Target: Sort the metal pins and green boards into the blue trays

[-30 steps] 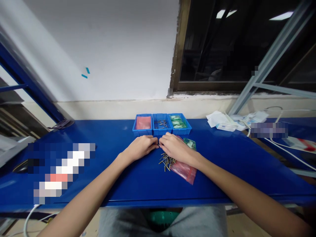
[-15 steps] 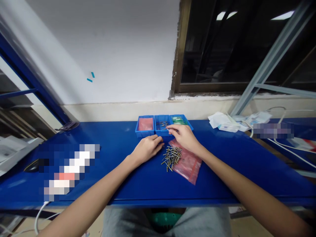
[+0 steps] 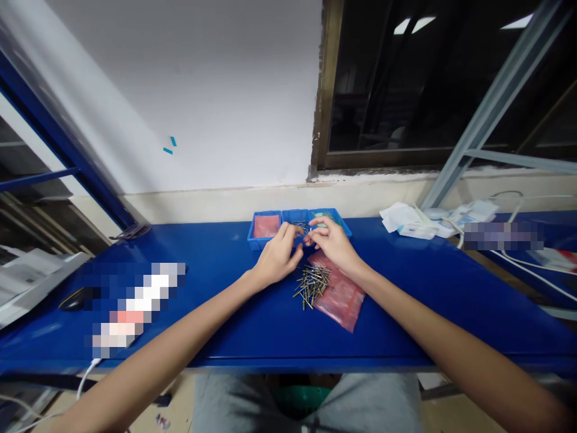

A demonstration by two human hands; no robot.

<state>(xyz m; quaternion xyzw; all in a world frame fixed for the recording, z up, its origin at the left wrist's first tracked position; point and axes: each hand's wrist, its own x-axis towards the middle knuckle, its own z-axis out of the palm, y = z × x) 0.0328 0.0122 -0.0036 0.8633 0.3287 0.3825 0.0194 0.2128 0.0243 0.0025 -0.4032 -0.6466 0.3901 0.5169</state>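
Observation:
My right hand [image 3: 332, 243] pinches a thin metal pin [image 3: 310, 231] just in front of the middle blue bin [image 3: 295, 214]. Facing it, my left hand [image 3: 280, 252] is raised with thumb and fingers apart and nothing visible between them; its fingertips are close to the right hand's. More thin pins lie inside the middle bin, partly hidden behind my fingers. Below the hands, a loose pile of metal pins [image 3: 312, 285], some with brass-coloured ends, spreads on the blue table. It overlaps the edge of a flat, see-through red plastic bag [image 3: 343, 300].
A left blue bin [image 3: 258, 243] holds a pink-red packet [image 3: 267, 227], and a right blue bin [image 3: 346, 228] holds something green. White crumpled papers [image 3: 408, 221] and cables lie at the right. A black mouse [image 3: 72, 300] and a blurred-out object are at the left.
My left hand has lifted from the table, moved toward the right hand and opened its fingers. The right hand has drawn slightly back from the middle bin, still pinching the pin.

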